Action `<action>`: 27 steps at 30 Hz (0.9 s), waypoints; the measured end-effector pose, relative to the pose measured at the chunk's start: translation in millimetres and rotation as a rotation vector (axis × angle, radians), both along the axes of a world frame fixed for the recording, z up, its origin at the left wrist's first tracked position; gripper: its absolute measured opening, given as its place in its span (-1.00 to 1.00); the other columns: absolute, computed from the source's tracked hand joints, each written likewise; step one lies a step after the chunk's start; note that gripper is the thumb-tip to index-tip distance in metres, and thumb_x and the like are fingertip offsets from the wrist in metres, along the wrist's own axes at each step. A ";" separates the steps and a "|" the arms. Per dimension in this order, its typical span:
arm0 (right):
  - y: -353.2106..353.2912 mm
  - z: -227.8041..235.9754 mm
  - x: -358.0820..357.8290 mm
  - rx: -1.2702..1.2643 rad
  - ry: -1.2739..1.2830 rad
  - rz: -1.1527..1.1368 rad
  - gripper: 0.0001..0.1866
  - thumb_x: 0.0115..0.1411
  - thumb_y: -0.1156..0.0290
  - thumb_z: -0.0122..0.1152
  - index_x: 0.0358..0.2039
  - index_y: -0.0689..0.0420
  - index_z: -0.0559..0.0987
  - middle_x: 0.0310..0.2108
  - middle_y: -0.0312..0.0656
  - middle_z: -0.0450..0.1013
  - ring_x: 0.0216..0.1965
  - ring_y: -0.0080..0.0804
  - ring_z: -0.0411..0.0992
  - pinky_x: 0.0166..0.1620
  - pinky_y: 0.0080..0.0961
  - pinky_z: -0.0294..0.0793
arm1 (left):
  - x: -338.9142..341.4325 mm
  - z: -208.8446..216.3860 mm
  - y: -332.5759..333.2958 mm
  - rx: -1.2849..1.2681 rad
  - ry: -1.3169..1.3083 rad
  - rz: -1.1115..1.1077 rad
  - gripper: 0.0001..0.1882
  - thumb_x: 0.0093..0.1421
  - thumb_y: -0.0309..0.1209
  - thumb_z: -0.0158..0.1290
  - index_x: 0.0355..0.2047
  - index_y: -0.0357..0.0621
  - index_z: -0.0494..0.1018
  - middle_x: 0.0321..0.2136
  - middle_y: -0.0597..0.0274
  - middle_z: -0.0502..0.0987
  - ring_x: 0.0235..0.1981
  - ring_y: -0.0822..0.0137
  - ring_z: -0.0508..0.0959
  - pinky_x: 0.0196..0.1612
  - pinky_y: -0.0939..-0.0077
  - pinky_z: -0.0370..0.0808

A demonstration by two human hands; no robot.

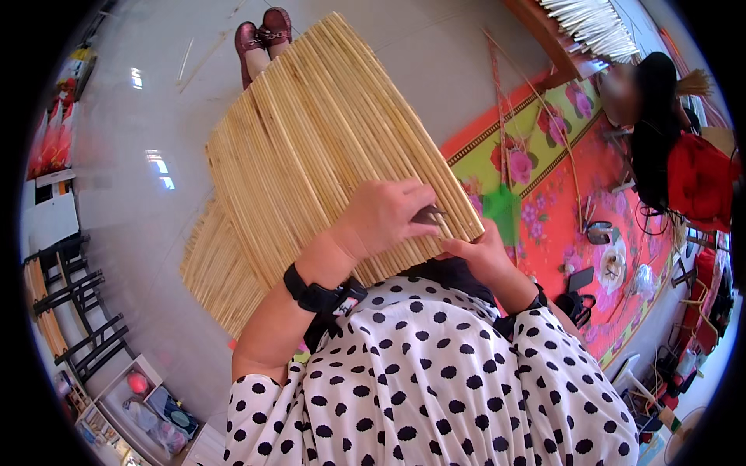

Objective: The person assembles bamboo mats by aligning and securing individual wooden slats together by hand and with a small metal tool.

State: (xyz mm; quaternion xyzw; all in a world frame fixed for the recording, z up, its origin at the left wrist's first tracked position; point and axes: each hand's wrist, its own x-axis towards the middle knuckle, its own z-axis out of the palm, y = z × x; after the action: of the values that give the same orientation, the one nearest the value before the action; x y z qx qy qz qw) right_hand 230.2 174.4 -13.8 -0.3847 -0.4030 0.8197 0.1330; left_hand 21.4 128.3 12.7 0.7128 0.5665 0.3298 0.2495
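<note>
A panel of straw-coloured stalks (311,132), laid side by side, slants across my lap and reaches far forward. Over its near right part, my left hand (388,210) is closed around a small dark pointed tool (427,215); most of the tool is hidden by the fingers. The tip lies close to the panel's right edge. My right hand (488,252) grips the panel's near right corner, with the thumb on top and the other fingers mostly hidden. A second stalk panel (221,264) shows beneath the first, at its left.
On the right spreads a red floral cloth (544,225) with a green piece (501,213), loose stalks and a dark phone-like slab (580,279). Another person (660,132) is at far right. White sticks (594,27) lie on a wooden bench (540,31). Dark red shoes (264,35) show beyond the panel.
</note>
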 end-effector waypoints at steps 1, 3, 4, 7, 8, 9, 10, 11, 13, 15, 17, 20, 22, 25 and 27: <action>0.8 -1.5 2.7 -0.024 0.008 -0.005 -0.58 -0.01 0.51 0.25 -0.10 0.31 0.43 -0.25 -0.18 0.47 -0.31 -0.48 0.48 -0.28 -0.51 0.55 | 3.2 -1.0 -3.1 0.003 -0.042 0.009 -0.68 -0.16 -0.31 0.25 -0.40 -0.12 0.43 -0.54 0.24 0.44 -0.53 0.24 0.51 -0.49 0.44 0.45; 7.3 1.7 2.2 -0.047 0.052 0.003 -0.53 -0.03 0.51 0.26 -0.07 0.30 0.40 -0.23 -0.19 0.46 -0.27 -0.49 0.46 -0.25 -0.53 0.53 | 5.1 -0.9 -8.3 0.014 -0.063 0.016 -0.65 -0.15 -0.36 0.24 -0.31 -0.08 0.45 -0.54 0.24 0.43 -0.54 0.24 0.50 -0.50 0.44 0.45; 8.2 3.2 3.9 -0.062 0.064 0.003 -0.50 -0.04 0.50 0.27 -0.05 0.29 0.39 -0.22 -0.19 0.45 -0.26 -0.50 0.46 -0.23 -0.54 0.52 | 7.2 -1.5 -10.9 0.014 -0.084 0.016 -0.62 -0.15 -0.39 0.24 -0.26 -0.06 0.46 -0.54 0.24 0.42 -0.54 0.23 0.50 -0.51 0.44 0.45; 16.3 0.6 4.6 0.090 0.068 0.052 -0.45 -0.06 0.50 0.28 -0.01 0.28 0.37 -0.19 -0.22 0.43 -0.21 -0.54 0.42 -0.16 -0.59 0.46 | 9.0 2.8 -14.2 0.037 0.004 0.017 -0.51 -0.14 -0.42 0.21 -0.10 0.09 0.46 -0.56 0.27 0.36 -0.58 0.27 0.48 -0.54 0.46 0.44; 16.8 1.2 4.9 0.112 0.068 0.059 -0.45 -0.06 0.51 0.28 -0.01 0.28 0.37 -0.19 -0.24 0.43 -0.21 -0.55 0.42 -0.15 -0.60 0.45 | 9.8 4.6 -14.7 0.044 0.072 -0.012 -0.48 -0.14 -0.43 0.20 -0.08 0.14 0.45 -0.58 0.28 0.34 -0.59 0.29 0.47 -0.55 0.47 0.44; 16.6 3.9 3.9 0.134 0.067 0.066 -0.46 -0.06 0.51 0.28 -0.01 0.29 0.37 -0.19 -0.25 0.42 -0.20 -0.56 0.41 -0.14 -0.62 0.43 | 10.2 6.7 -15.1 0.052 0.140 -0.041 -0.46 -0.14 -0.43 0.18 -0.06 0.20 0.45 -0.59 0.30 0.31 -0.60 0.31 0.47 -0.55 0.47 0.44; 17.0 7.1 2.7 0.158 0.068 0.073 -0.46 -0.06 0.51 0.28 -0.01 0.29 0.37 -0.19 -0.26 0.42 -0.20 -0.57 0.40 -0.13 -0.63 0.41 | 10.2 9.3 -14.6 0.063 0.210 -0.070 -0.44 -0.14 -0.43 0.17 -0.04 0.25 0.44 -0.60 0.31 0.29 -0.61 0.33 0.46 -0.56 0.48 0.44; 17.4 10.8 1.8 0.174 0.067 0.085 -0.46 -0.06 0.51 0.28 -0.02 0.28 0.38 -0.19 -0.26 0.42 -0.20 -0.58 0.40 -0.14 -0.64 0.41 | 10.1 11.8 -13.9 0.087 0.236 -0.084 -0.44 -0.14 -0.44 0.16 -0.04 0.27 0.44 -0.60 0.32 0.28 -0.62 0.34 0.45 -0.56 0.48 0.43; 17.7 16.6 0.6 0.206 0.067 0.110 -0.47 -0.06 0.52 0.29 -0.02 0.28 0.38 -0.19 -0.28 0.42 -0.21 -0.60 0.39 -0.15 -0.64 0.41 | 9.2 16.3 -12.2 0.137 0.288 -0.110 -0.44 -0.13 -0.44 0.13 -0.04 0.32 0.44 -0.61 0.34 0.26 -0.62 0.37 0.45 -0.57 0.49 0.43; 17.3 15.8 1.2 0.205 0.067 0.111 -0.47 -0.06 0.52 0.30 -0.03 0.27 0.39 -0.20 -0.29 0.42 -0.21 -0.62 0.39 -0.15 -0.65 0.40 | 6.9 18.3 -10.2 0.158 0.320 -0.156 -0.47 -0.13 -0.44 0.12 -0.07 0.29 0.47 -0.61 0.33 0.26 -0.62 0.37 0.44 -0.57 0.49 0.42; 16.5 14.7 1.0 0.190 0.071 0.112 -0.48 -0.06 0.52 0.30 -0.04 0.27 0.39 -0.21 -0.30 0.41 -0.21 -0.65 0.38 -0.16 -0.66 0.40 | 4.6 18.7 -9.1 0.156 0.319 -0.156 -0.52 -0.13 -0.45 0.12 -0.12 0.23 0.49 -0.61 0.33 0.28 -0.62 0.36 0.45 -0.57 0.49 0.42; 15.6 16.1 0.3 0.173 0.080 0.108 -0.49 -0.06 0.52 0.31 -0.05 0.26 0.40 -0.23 -0.33 0.41 -0.23 -0.67 0.37 -0.16 -0.67 0.40 | 4.5 18.2 -8.3 0.127 0.210 -0.079 -0.64 -0.14 -0.44 0.14 -0.25 0.13 0.52 -0.58 0.32 0.32 -0.60 0.32 0.47 -0.56 0.48 0.42; 15.4 20.9 -2.0 0.184 0.084 0.109 -0.50 -0.07 0.53 0.31 -0.07 0.26 0.41 -0.24 -0.34 0.41 -0.24 -0.67 0.37 -0.17 -0.68 0.40 | 8.0 17.1 -8.5 0.104 0.065 -0.013 -0.75 -0.14 -0.41 0.16 -0.36 0.09 0.51 -0.55 0.35 0.37 -0.59 0.31 0.48 -0.57 0.47 0.42; 14.2 23.4 -4.8 0.140 0.124 0.091 -0.53 -0.07 0.53 0.31 -0.10 0.24 0.42 -0.25 -0.35 0.41 -0.24 -0.68 0.37 -0.16 -0.68 0.40 | 18.5 27.0 -3.4 0.057 -0.073 -0.018 -0.73 -0.17 -0.52 0.19 -0.37 -0.06 0.50 -0.55 0.28 0.36 -0.56 0.27 0.49 -0.53 0.46 0.43; 15.6 21.8 -3.7 0.191 0.095 0.134 -0.54 -0.07 0.54 0.31 -0.11 0.24 0.42 -0.25 -0.35 0.41 -0.23 -0.67 0.37 -0.15 -0.68 0.40 | 23.2 27.5 0.4 0.068 -0.102 -0.011 -0.76 -0.16 -0.52 0.19 -0.40 -0.07 0.49 -0.55 0.28 0.37 -0.56 0.27 0.49 -0.53 0.46 0.43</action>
State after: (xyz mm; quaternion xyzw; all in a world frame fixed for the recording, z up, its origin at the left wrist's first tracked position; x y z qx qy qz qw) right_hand 226.5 190.0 8.0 -0.3033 -0.4974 0.8018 0.1329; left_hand 44.6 128.7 40.2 0.7061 0.5377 0.3835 0.2553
